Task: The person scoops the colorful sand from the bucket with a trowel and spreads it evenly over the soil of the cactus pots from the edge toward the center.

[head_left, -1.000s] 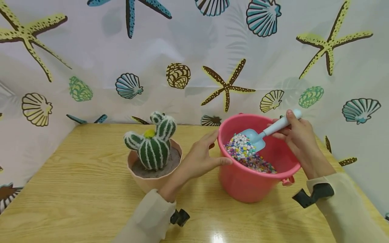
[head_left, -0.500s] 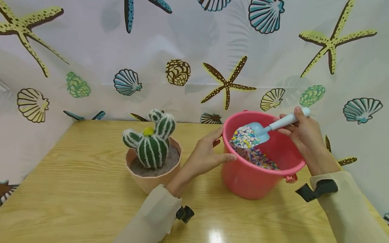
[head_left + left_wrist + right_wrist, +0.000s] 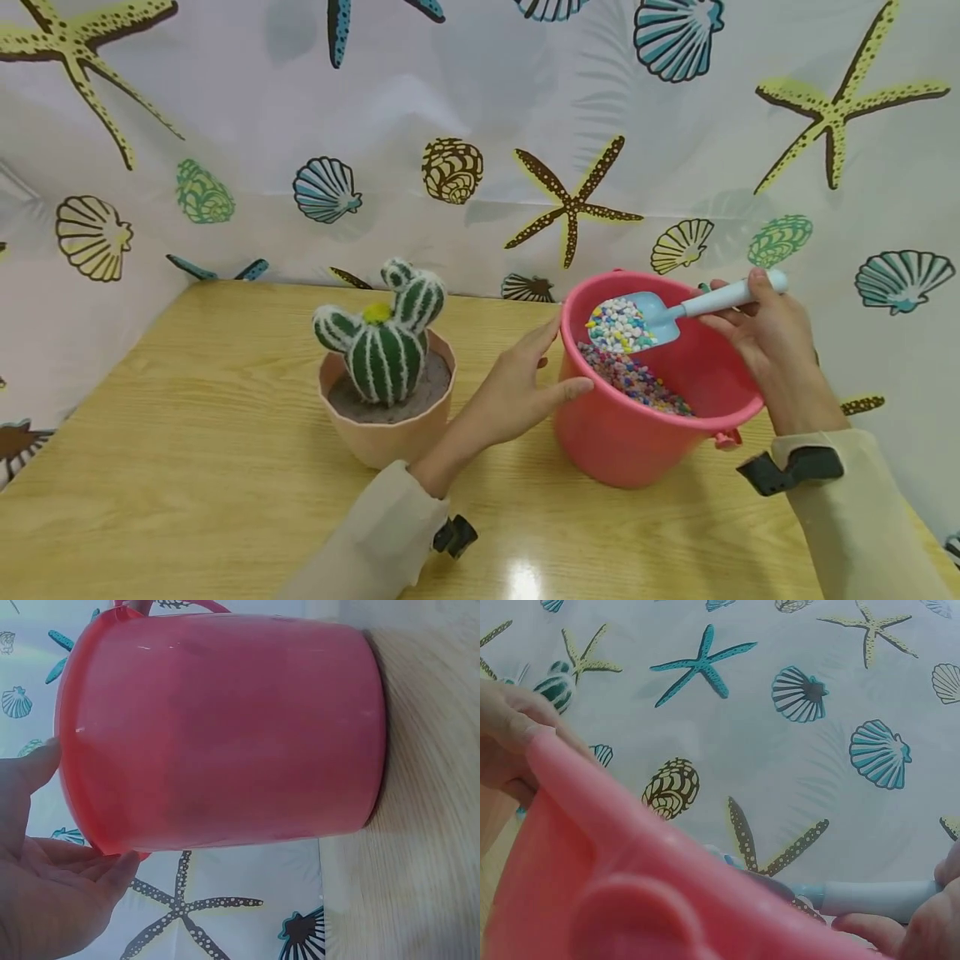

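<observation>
A pink bucket (image 3: 630,450) stands on the wooden table, with small multicoloured beads (image 3: 637,385) in its bottom. My right hand (image 3: 780,337) grips the handle of a pale blue scoop (image 3: 655,317), which is heaped with pale and coloured beads (image 3: 621,327). The scoop's blade is inside the bucket's mouth, above the loose beads. My left hand (image 3: 510,400) holds the bucket's left rim, thumb toward the front and fingers toward the back. The left wrist view shows its fingertips (image 3: 124,871) at the rim. In the right wrist view the bucket's wall (image 3: 667,862) hides the scoop's load.
Left of the bucket, a knitted green cactus (image 3: 386,362) stands in a peach pot (image 3: 390,440) close behind my left forearm. Wood-grain table (image 3: 187,433) extends to the left and front. A white cloth (image 3: 495,100) printed with starfish and shells hangs behind.
The loaded scoop has risen out of the beads, more of which now show beneath it. The bucket has shifted slightly right, away from the cactus pot, with both hands following.
</observation>
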`<move>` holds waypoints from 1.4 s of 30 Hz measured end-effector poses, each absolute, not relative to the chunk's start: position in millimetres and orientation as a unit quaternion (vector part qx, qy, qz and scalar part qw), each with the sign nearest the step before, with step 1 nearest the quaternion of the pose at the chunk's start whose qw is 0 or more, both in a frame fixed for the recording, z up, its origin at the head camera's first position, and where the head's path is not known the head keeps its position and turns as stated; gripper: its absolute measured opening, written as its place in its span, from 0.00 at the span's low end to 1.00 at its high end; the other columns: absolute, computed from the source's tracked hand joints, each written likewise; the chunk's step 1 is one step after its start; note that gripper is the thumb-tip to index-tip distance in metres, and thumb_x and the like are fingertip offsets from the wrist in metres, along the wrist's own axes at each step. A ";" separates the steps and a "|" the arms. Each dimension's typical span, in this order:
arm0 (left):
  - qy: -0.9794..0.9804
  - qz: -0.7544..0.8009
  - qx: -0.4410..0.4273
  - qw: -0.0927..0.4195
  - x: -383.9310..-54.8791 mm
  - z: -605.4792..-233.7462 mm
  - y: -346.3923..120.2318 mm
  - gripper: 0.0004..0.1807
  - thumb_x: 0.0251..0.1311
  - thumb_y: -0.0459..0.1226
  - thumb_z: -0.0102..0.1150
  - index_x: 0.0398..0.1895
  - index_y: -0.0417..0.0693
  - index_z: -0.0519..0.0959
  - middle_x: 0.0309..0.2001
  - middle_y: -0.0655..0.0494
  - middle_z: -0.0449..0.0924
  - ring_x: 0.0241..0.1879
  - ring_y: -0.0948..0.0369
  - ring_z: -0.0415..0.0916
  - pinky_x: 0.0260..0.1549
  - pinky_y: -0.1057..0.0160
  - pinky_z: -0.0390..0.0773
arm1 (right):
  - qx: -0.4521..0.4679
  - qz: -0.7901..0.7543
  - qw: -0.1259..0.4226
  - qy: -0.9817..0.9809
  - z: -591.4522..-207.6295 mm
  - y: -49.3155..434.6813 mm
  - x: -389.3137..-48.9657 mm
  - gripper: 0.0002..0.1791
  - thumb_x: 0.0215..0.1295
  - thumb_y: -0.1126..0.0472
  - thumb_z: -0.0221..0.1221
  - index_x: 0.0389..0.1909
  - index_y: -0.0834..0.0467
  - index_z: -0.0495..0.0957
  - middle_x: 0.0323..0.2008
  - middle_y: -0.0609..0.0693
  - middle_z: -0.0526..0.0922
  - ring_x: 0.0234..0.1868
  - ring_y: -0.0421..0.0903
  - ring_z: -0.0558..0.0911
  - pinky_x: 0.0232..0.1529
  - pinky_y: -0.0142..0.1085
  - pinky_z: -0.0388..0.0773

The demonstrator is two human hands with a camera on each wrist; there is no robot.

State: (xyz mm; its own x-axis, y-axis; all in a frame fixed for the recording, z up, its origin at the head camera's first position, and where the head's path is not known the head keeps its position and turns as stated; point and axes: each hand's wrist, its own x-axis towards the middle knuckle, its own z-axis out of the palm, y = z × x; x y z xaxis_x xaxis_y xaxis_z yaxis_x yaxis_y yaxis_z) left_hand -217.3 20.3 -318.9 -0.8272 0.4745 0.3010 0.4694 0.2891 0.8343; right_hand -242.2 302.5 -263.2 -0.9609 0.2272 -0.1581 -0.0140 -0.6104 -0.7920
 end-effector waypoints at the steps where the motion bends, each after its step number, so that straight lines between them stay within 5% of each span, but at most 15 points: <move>1: 0.804 0.516 0.296 0.001 -215.9 -319.0 19.1 0.42 0.62 0.46 0.60 0.75 0.51 0.52 0.74 0.55 0.55 0.72 0.56 0.55 0.61 0.53 0.71 | -0.125 0.895 0.066 -0.424 -262.9 303.6 -241.4 0.32 0.64 0.54 0.56 0.66 0.45 0.55 0.49 0.53 0.69 0.63 0.51 0.69 0.51 0.49 0.69; 4: 0.810 0.505 0.297 0.001 -212.0 -319.8 13.5 0.36 0.65 0.45 0.55 0.74 0.48 0.55 0.72 0.53 0.58 0.70 0.54 0.58 0.60 0.53 0.72 | -0.130 0.909 0.058 -0.392 -262.4 305.9 -239.5 0.32 0.65 0.55 0.56 0.67 0.43 0.54 0.49 0.54 0.70 0.69 0.51 0.62 0.53 0.49 0.68; 15: 0.833 0.459 0.308 -0.012 -194.6 -313.7 -12.5 0.28 0.67 0.43 0.53 0.67 0.42 0.65 0.62 0.46 0.70 0.58 0.51 0.72 0.52 0.53 0.76 | -0.130 0.905 0.057 -0.401 -259.4 298.6 -234.2 0.33 0.64 0.54 0.57 0.67 0.43 0.53 0.47 0.54 0.73 0.66 0.50 0.65 0.49 0.48 0.73; 23: 0.838 0.447 0.306 -0.060 -182.6 -309.4 -31.4 0.20 0.64 0.38 0.57 0.58 0.41 0.72 0.54 0.47 0.76 0.49 0.54 0.76 0.45 0.55 0.78 | -0.109 0.915 0.079 -0.381 -254.4 291.4 -230.0 0.32 0.65 0.55 0.55 0.66 0.47 0.52 0.48 0.55 0.71 0.52 0.58 0.78 0.52 0.50 0.68; 29: 0.849 0.430 0.293 -0.091 -175.5 -309.9 -51.0 0.14 0.64 0.37 0.56 0.52 0.44 0.76 0.50 0.50 0.78 0.45 0.56 0.78 0.42 0.57 0.78 | -0.110 0.913 0.092 -0.381 -274.0 303.2 -244.9 0.32 0.62 0.54 0.60 0.65 0.44 0.57 0.55 0.54 0.69 0.64 0.56 0.69 0.56 0.52 0.68; 34: 0.850 0.428 0.286 -0.108 -170.5 -312.5 -67.8 0.13 0.64 0.35 0.57 0.51 0.43 0.76 0.48 0.51 0.79 0.42 0.59 0.76 0.41 0.58 0.79 | -0.087 0.915 0.100 -0.382 -293.2 318.9 -258.0 0.35 0.56 0.54 0.65 0.63 0.42 0.61 0.58 0.54 0.70 0.62 0.57 0.72 0.55 0.53 0.72; 42: 0.846 0.429 0.282 -0.147 -167.8 -314.3 -90.0 0.11 0.62 0.32 0.59 0.47 0.41 0.77 0.41 0.51 0.78 0.38 0.62 0.75 0.36 0.63 0.79 | -0.100 0.918 0.093 -0.373 -258.5 274.5 -230.1 0.32 0.64 0.55 0.57 0.67 0.45 0.55 0.54 0.54 0.68 0.66 0.55 0.67 0.52 0.52 0.69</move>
State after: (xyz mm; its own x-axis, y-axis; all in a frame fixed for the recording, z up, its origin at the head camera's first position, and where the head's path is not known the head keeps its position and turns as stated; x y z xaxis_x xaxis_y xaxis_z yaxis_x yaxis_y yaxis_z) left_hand -167.8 -90.0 -314.3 -0.7981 0.3497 0.4906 0.6025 0.4731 0.6428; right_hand -230.1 274.5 -258.5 -0.9629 0.2445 -0.1145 -0.0954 -0.7047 -0.7031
